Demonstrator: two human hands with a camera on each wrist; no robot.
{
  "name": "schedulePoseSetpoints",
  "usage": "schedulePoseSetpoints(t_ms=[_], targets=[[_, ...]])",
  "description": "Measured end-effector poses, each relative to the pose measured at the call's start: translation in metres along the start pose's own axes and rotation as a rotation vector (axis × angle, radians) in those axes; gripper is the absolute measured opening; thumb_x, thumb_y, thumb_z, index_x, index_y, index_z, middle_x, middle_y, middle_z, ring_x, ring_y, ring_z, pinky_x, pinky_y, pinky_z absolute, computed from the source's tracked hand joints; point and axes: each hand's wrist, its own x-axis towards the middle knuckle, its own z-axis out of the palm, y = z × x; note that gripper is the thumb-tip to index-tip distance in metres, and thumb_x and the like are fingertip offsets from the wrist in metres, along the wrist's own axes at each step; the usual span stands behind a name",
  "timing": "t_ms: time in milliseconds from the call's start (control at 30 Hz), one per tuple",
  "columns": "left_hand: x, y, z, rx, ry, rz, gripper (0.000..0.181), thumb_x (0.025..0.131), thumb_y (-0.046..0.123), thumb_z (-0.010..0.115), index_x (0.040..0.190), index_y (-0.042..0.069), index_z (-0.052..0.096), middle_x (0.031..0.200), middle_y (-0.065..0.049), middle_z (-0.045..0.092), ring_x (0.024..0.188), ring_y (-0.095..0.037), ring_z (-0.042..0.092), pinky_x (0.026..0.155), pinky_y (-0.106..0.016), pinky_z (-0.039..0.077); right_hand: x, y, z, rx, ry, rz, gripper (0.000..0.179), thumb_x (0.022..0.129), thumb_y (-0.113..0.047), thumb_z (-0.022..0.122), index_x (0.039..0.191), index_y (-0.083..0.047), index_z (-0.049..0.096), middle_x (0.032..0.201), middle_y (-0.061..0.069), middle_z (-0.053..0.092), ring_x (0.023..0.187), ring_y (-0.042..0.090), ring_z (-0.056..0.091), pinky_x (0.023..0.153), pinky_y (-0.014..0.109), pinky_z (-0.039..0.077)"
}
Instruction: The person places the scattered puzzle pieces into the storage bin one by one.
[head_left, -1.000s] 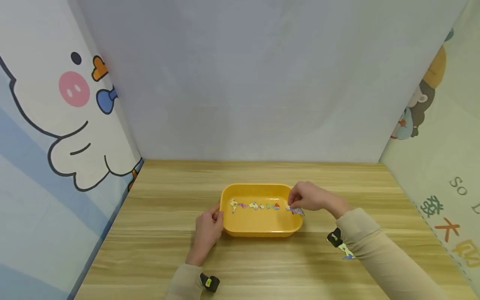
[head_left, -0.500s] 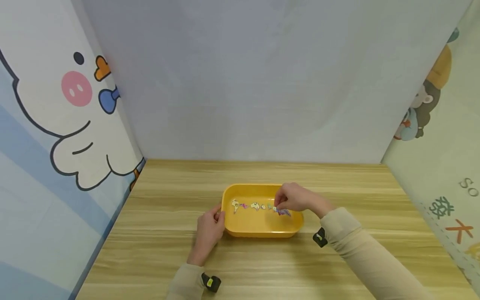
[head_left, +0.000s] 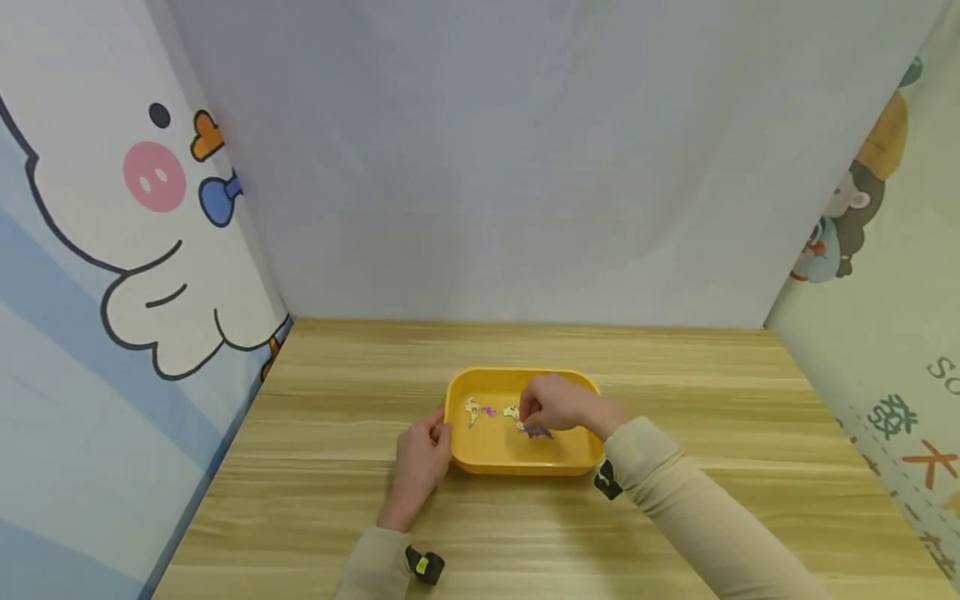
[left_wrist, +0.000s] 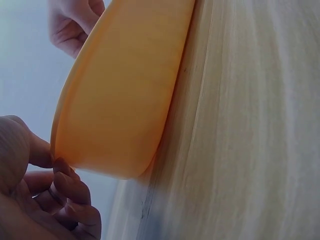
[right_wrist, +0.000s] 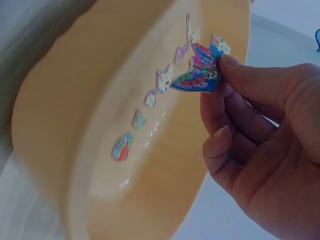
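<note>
My left hand [head_left: 422, 458] grips the left rim of a yellow plastic tray [head_left: 487, 454] between thumb and fingers; the left wrist view shows this pinch at the tray's corner. Above the tray's middle, my right hand [head_left: 558, 402] pinches a flat multicoloured cutout [right_wrist: 202, 70] by its edge with thumb and forefinger. Below it, several small cutouts lie in a row on the tray floor. Among them are a red and green piece [right_wrist: 122, 146], a green piece [right_wrist: 138, 120], a white piece [right_wrist: 163, 78] and a pink piece [head_left: 489, 412]. The right hand covers part of this row in the head view.
The tray stands on a wood-grain table [head_left: 360, 358]. A pale grey wall [head_left: 480, 167] rises behind it, with cartoon-printed panels to the left and right. Black wrist cameras sit at both sleeves.
My right hand has moved left over the tray, from its right end to the middle, carrying the multicoloured cutout. The left hand keeps its grip on the rim.
</note>
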Motion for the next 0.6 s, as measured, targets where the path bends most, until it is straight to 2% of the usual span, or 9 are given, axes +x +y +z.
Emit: schedulePoseSetpoints(t_ms=[233,600], targets=[[-0.002,-0.002,0.000,0.005,-0.013,-0.017,0.030,0.090,0.005,0.060,0.118,-0.006,0.064,0.058,0.003,0.046,0.045,-0.008,0.042,0.040,-0.022,0.034,0.008,-0.009,0.009,0.014,-0.011,0.006,0.008,0.088,-0.005,0.067,0.084,-0.011,0.071,0.074,-0.007,0.064,0.064,0.008,0.058,0.066,0.028,0.050],[0.000,-0.001,0.001,0.016,-0.006,0.003,0.030,0.091,0.005,0.060,0.117,-0.007,0.064,0.058,0.003,0.046,0.045,-0.007,0.041,0.040,-0.022,0.035,0.015,-0.010,0.013,0.028,-0.022,0.019,0.009,0.088,-0.004,0.067,0.084,-0.011,0.071,0.072,-0.006,0.063,0.064,0.009,0.059,0.067,0.029,0.050]])
